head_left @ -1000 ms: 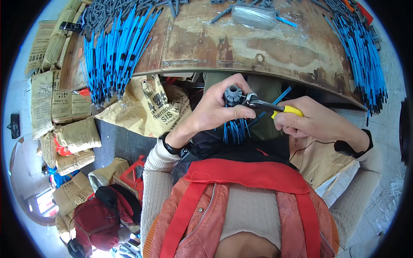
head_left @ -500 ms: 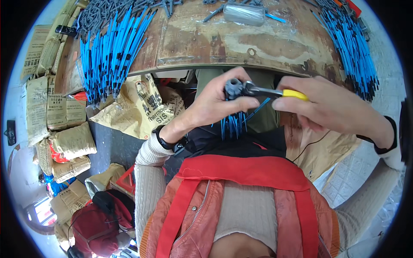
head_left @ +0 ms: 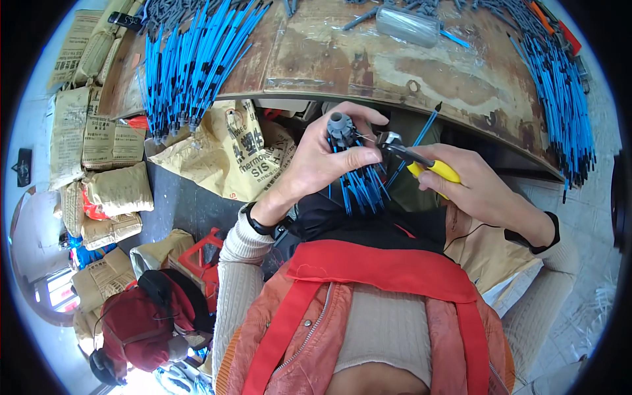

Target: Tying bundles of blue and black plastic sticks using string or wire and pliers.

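Grey ribbed fitting (head_left: 341, 128) and yellow-handled pliers (head_left: 445, 170) in hand
My left hand (head_left: 315, 159) curls round the fitting, above blue rods (head_left: 361, 191); my right hand (head_left: 479, 183) is closed on the pliers, held just right of the fitting

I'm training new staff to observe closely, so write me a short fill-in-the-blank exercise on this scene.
1. The right hand holds pliers with ____ grips.
2. The hand around the blue rod bundle is the person's ____ one.
3. One blue rod pile lies on the table's left side, another on its ____ side.

Missing words: yellow; left; right.
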A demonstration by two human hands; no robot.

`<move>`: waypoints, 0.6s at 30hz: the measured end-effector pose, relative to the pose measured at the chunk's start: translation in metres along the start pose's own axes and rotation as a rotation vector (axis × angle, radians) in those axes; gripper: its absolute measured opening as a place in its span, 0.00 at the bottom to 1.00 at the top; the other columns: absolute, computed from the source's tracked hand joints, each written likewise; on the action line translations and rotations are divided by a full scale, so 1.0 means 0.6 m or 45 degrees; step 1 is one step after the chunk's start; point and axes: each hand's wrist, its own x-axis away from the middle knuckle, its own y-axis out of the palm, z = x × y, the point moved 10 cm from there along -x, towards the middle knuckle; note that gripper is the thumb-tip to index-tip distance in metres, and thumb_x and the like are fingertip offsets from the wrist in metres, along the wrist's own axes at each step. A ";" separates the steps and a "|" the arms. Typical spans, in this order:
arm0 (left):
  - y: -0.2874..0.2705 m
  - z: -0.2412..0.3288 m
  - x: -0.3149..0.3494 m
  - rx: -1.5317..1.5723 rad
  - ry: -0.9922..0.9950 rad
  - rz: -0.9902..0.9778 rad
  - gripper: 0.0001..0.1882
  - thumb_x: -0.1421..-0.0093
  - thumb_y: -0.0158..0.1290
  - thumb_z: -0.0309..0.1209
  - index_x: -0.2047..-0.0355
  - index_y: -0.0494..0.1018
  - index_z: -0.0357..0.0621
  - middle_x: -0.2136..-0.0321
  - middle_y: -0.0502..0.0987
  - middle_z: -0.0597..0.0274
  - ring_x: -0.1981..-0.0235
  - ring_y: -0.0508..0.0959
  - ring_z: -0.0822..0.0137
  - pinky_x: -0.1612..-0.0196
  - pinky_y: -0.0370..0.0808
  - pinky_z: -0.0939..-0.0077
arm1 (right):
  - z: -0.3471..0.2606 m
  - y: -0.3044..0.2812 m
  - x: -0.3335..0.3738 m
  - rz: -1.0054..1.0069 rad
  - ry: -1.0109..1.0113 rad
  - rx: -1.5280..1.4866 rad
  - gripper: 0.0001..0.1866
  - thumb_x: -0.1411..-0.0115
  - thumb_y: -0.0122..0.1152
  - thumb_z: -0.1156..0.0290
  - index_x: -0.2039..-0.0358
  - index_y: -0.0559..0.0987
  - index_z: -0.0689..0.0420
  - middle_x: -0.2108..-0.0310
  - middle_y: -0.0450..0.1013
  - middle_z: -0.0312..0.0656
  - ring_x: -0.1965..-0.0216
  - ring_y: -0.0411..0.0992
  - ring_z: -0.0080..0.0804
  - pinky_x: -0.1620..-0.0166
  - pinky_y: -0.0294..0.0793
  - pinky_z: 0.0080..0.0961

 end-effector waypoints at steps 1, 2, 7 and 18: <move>0.005 -0.001 -0.001 -0.063 -0.004 -0.029 0.15 0.42 0.66 0.31 0.59 0.74 0.39 0.68 0.78 0.66 0.65 0.77 0.76 0.60 0.74 0.79 | -0.003 0.003 -0.004 -0.036 -0.077 0.096 0.20 0.35 0.59 0.66 0.44 0.75 0.61 0.64 0.76 0.45 0.65 0.77 0.32 0.60 0.74 0.29; 0.009 -0.001 -0.003 -0.125 -0.007 -0.059 0.17 0.42 0.66 0.33 0.57 0.74 0.39 0.65 0.78 0.66 0.62 0.77 0.76 0.57 0.74 0.77 | -0.006 0.008 -0.005 -0.070 -0.153 0.193 0.21 0.35 0.58 0.68 0.44 0.74 0.62 0.61 0.76 0.46 0.63 0.77 0.32 0.59 0.74 0.29; 0.026 -0.004 -0.014 -0.152 -0.069 -0.208 0.17 0.43 0.67 0.32 0.59 0.74 0.40 0.65 0.76 0.68 0.63 0.74 0.77 0.57 0.72 0.79 | -0.025 -0.003 0.000 -0.024 -0.289 0.414 0.21 0.35 0.60 0.63 0.44 0.75 0.54 0.59 0.75 0.49 0.57 0.75 0.49 0.53 0.74 0.37; 0.068 0.010 -0.019 -0.269 -0.031 -0.434 0.18 0.45 0.68 0.33 0.59 0.74 0.40 0.66 0.75 0.68 0.63 0.73 0.77 0.58 0.70 0.79 | -0.060 -0.022 0.016 -0.143 -0.180 0.582 0.22 0.36 0.60 0.62 0.43 0.73 0.54 0.58 0.76 0.51 0.57 0.75 0.50 0.53 0.74 0.39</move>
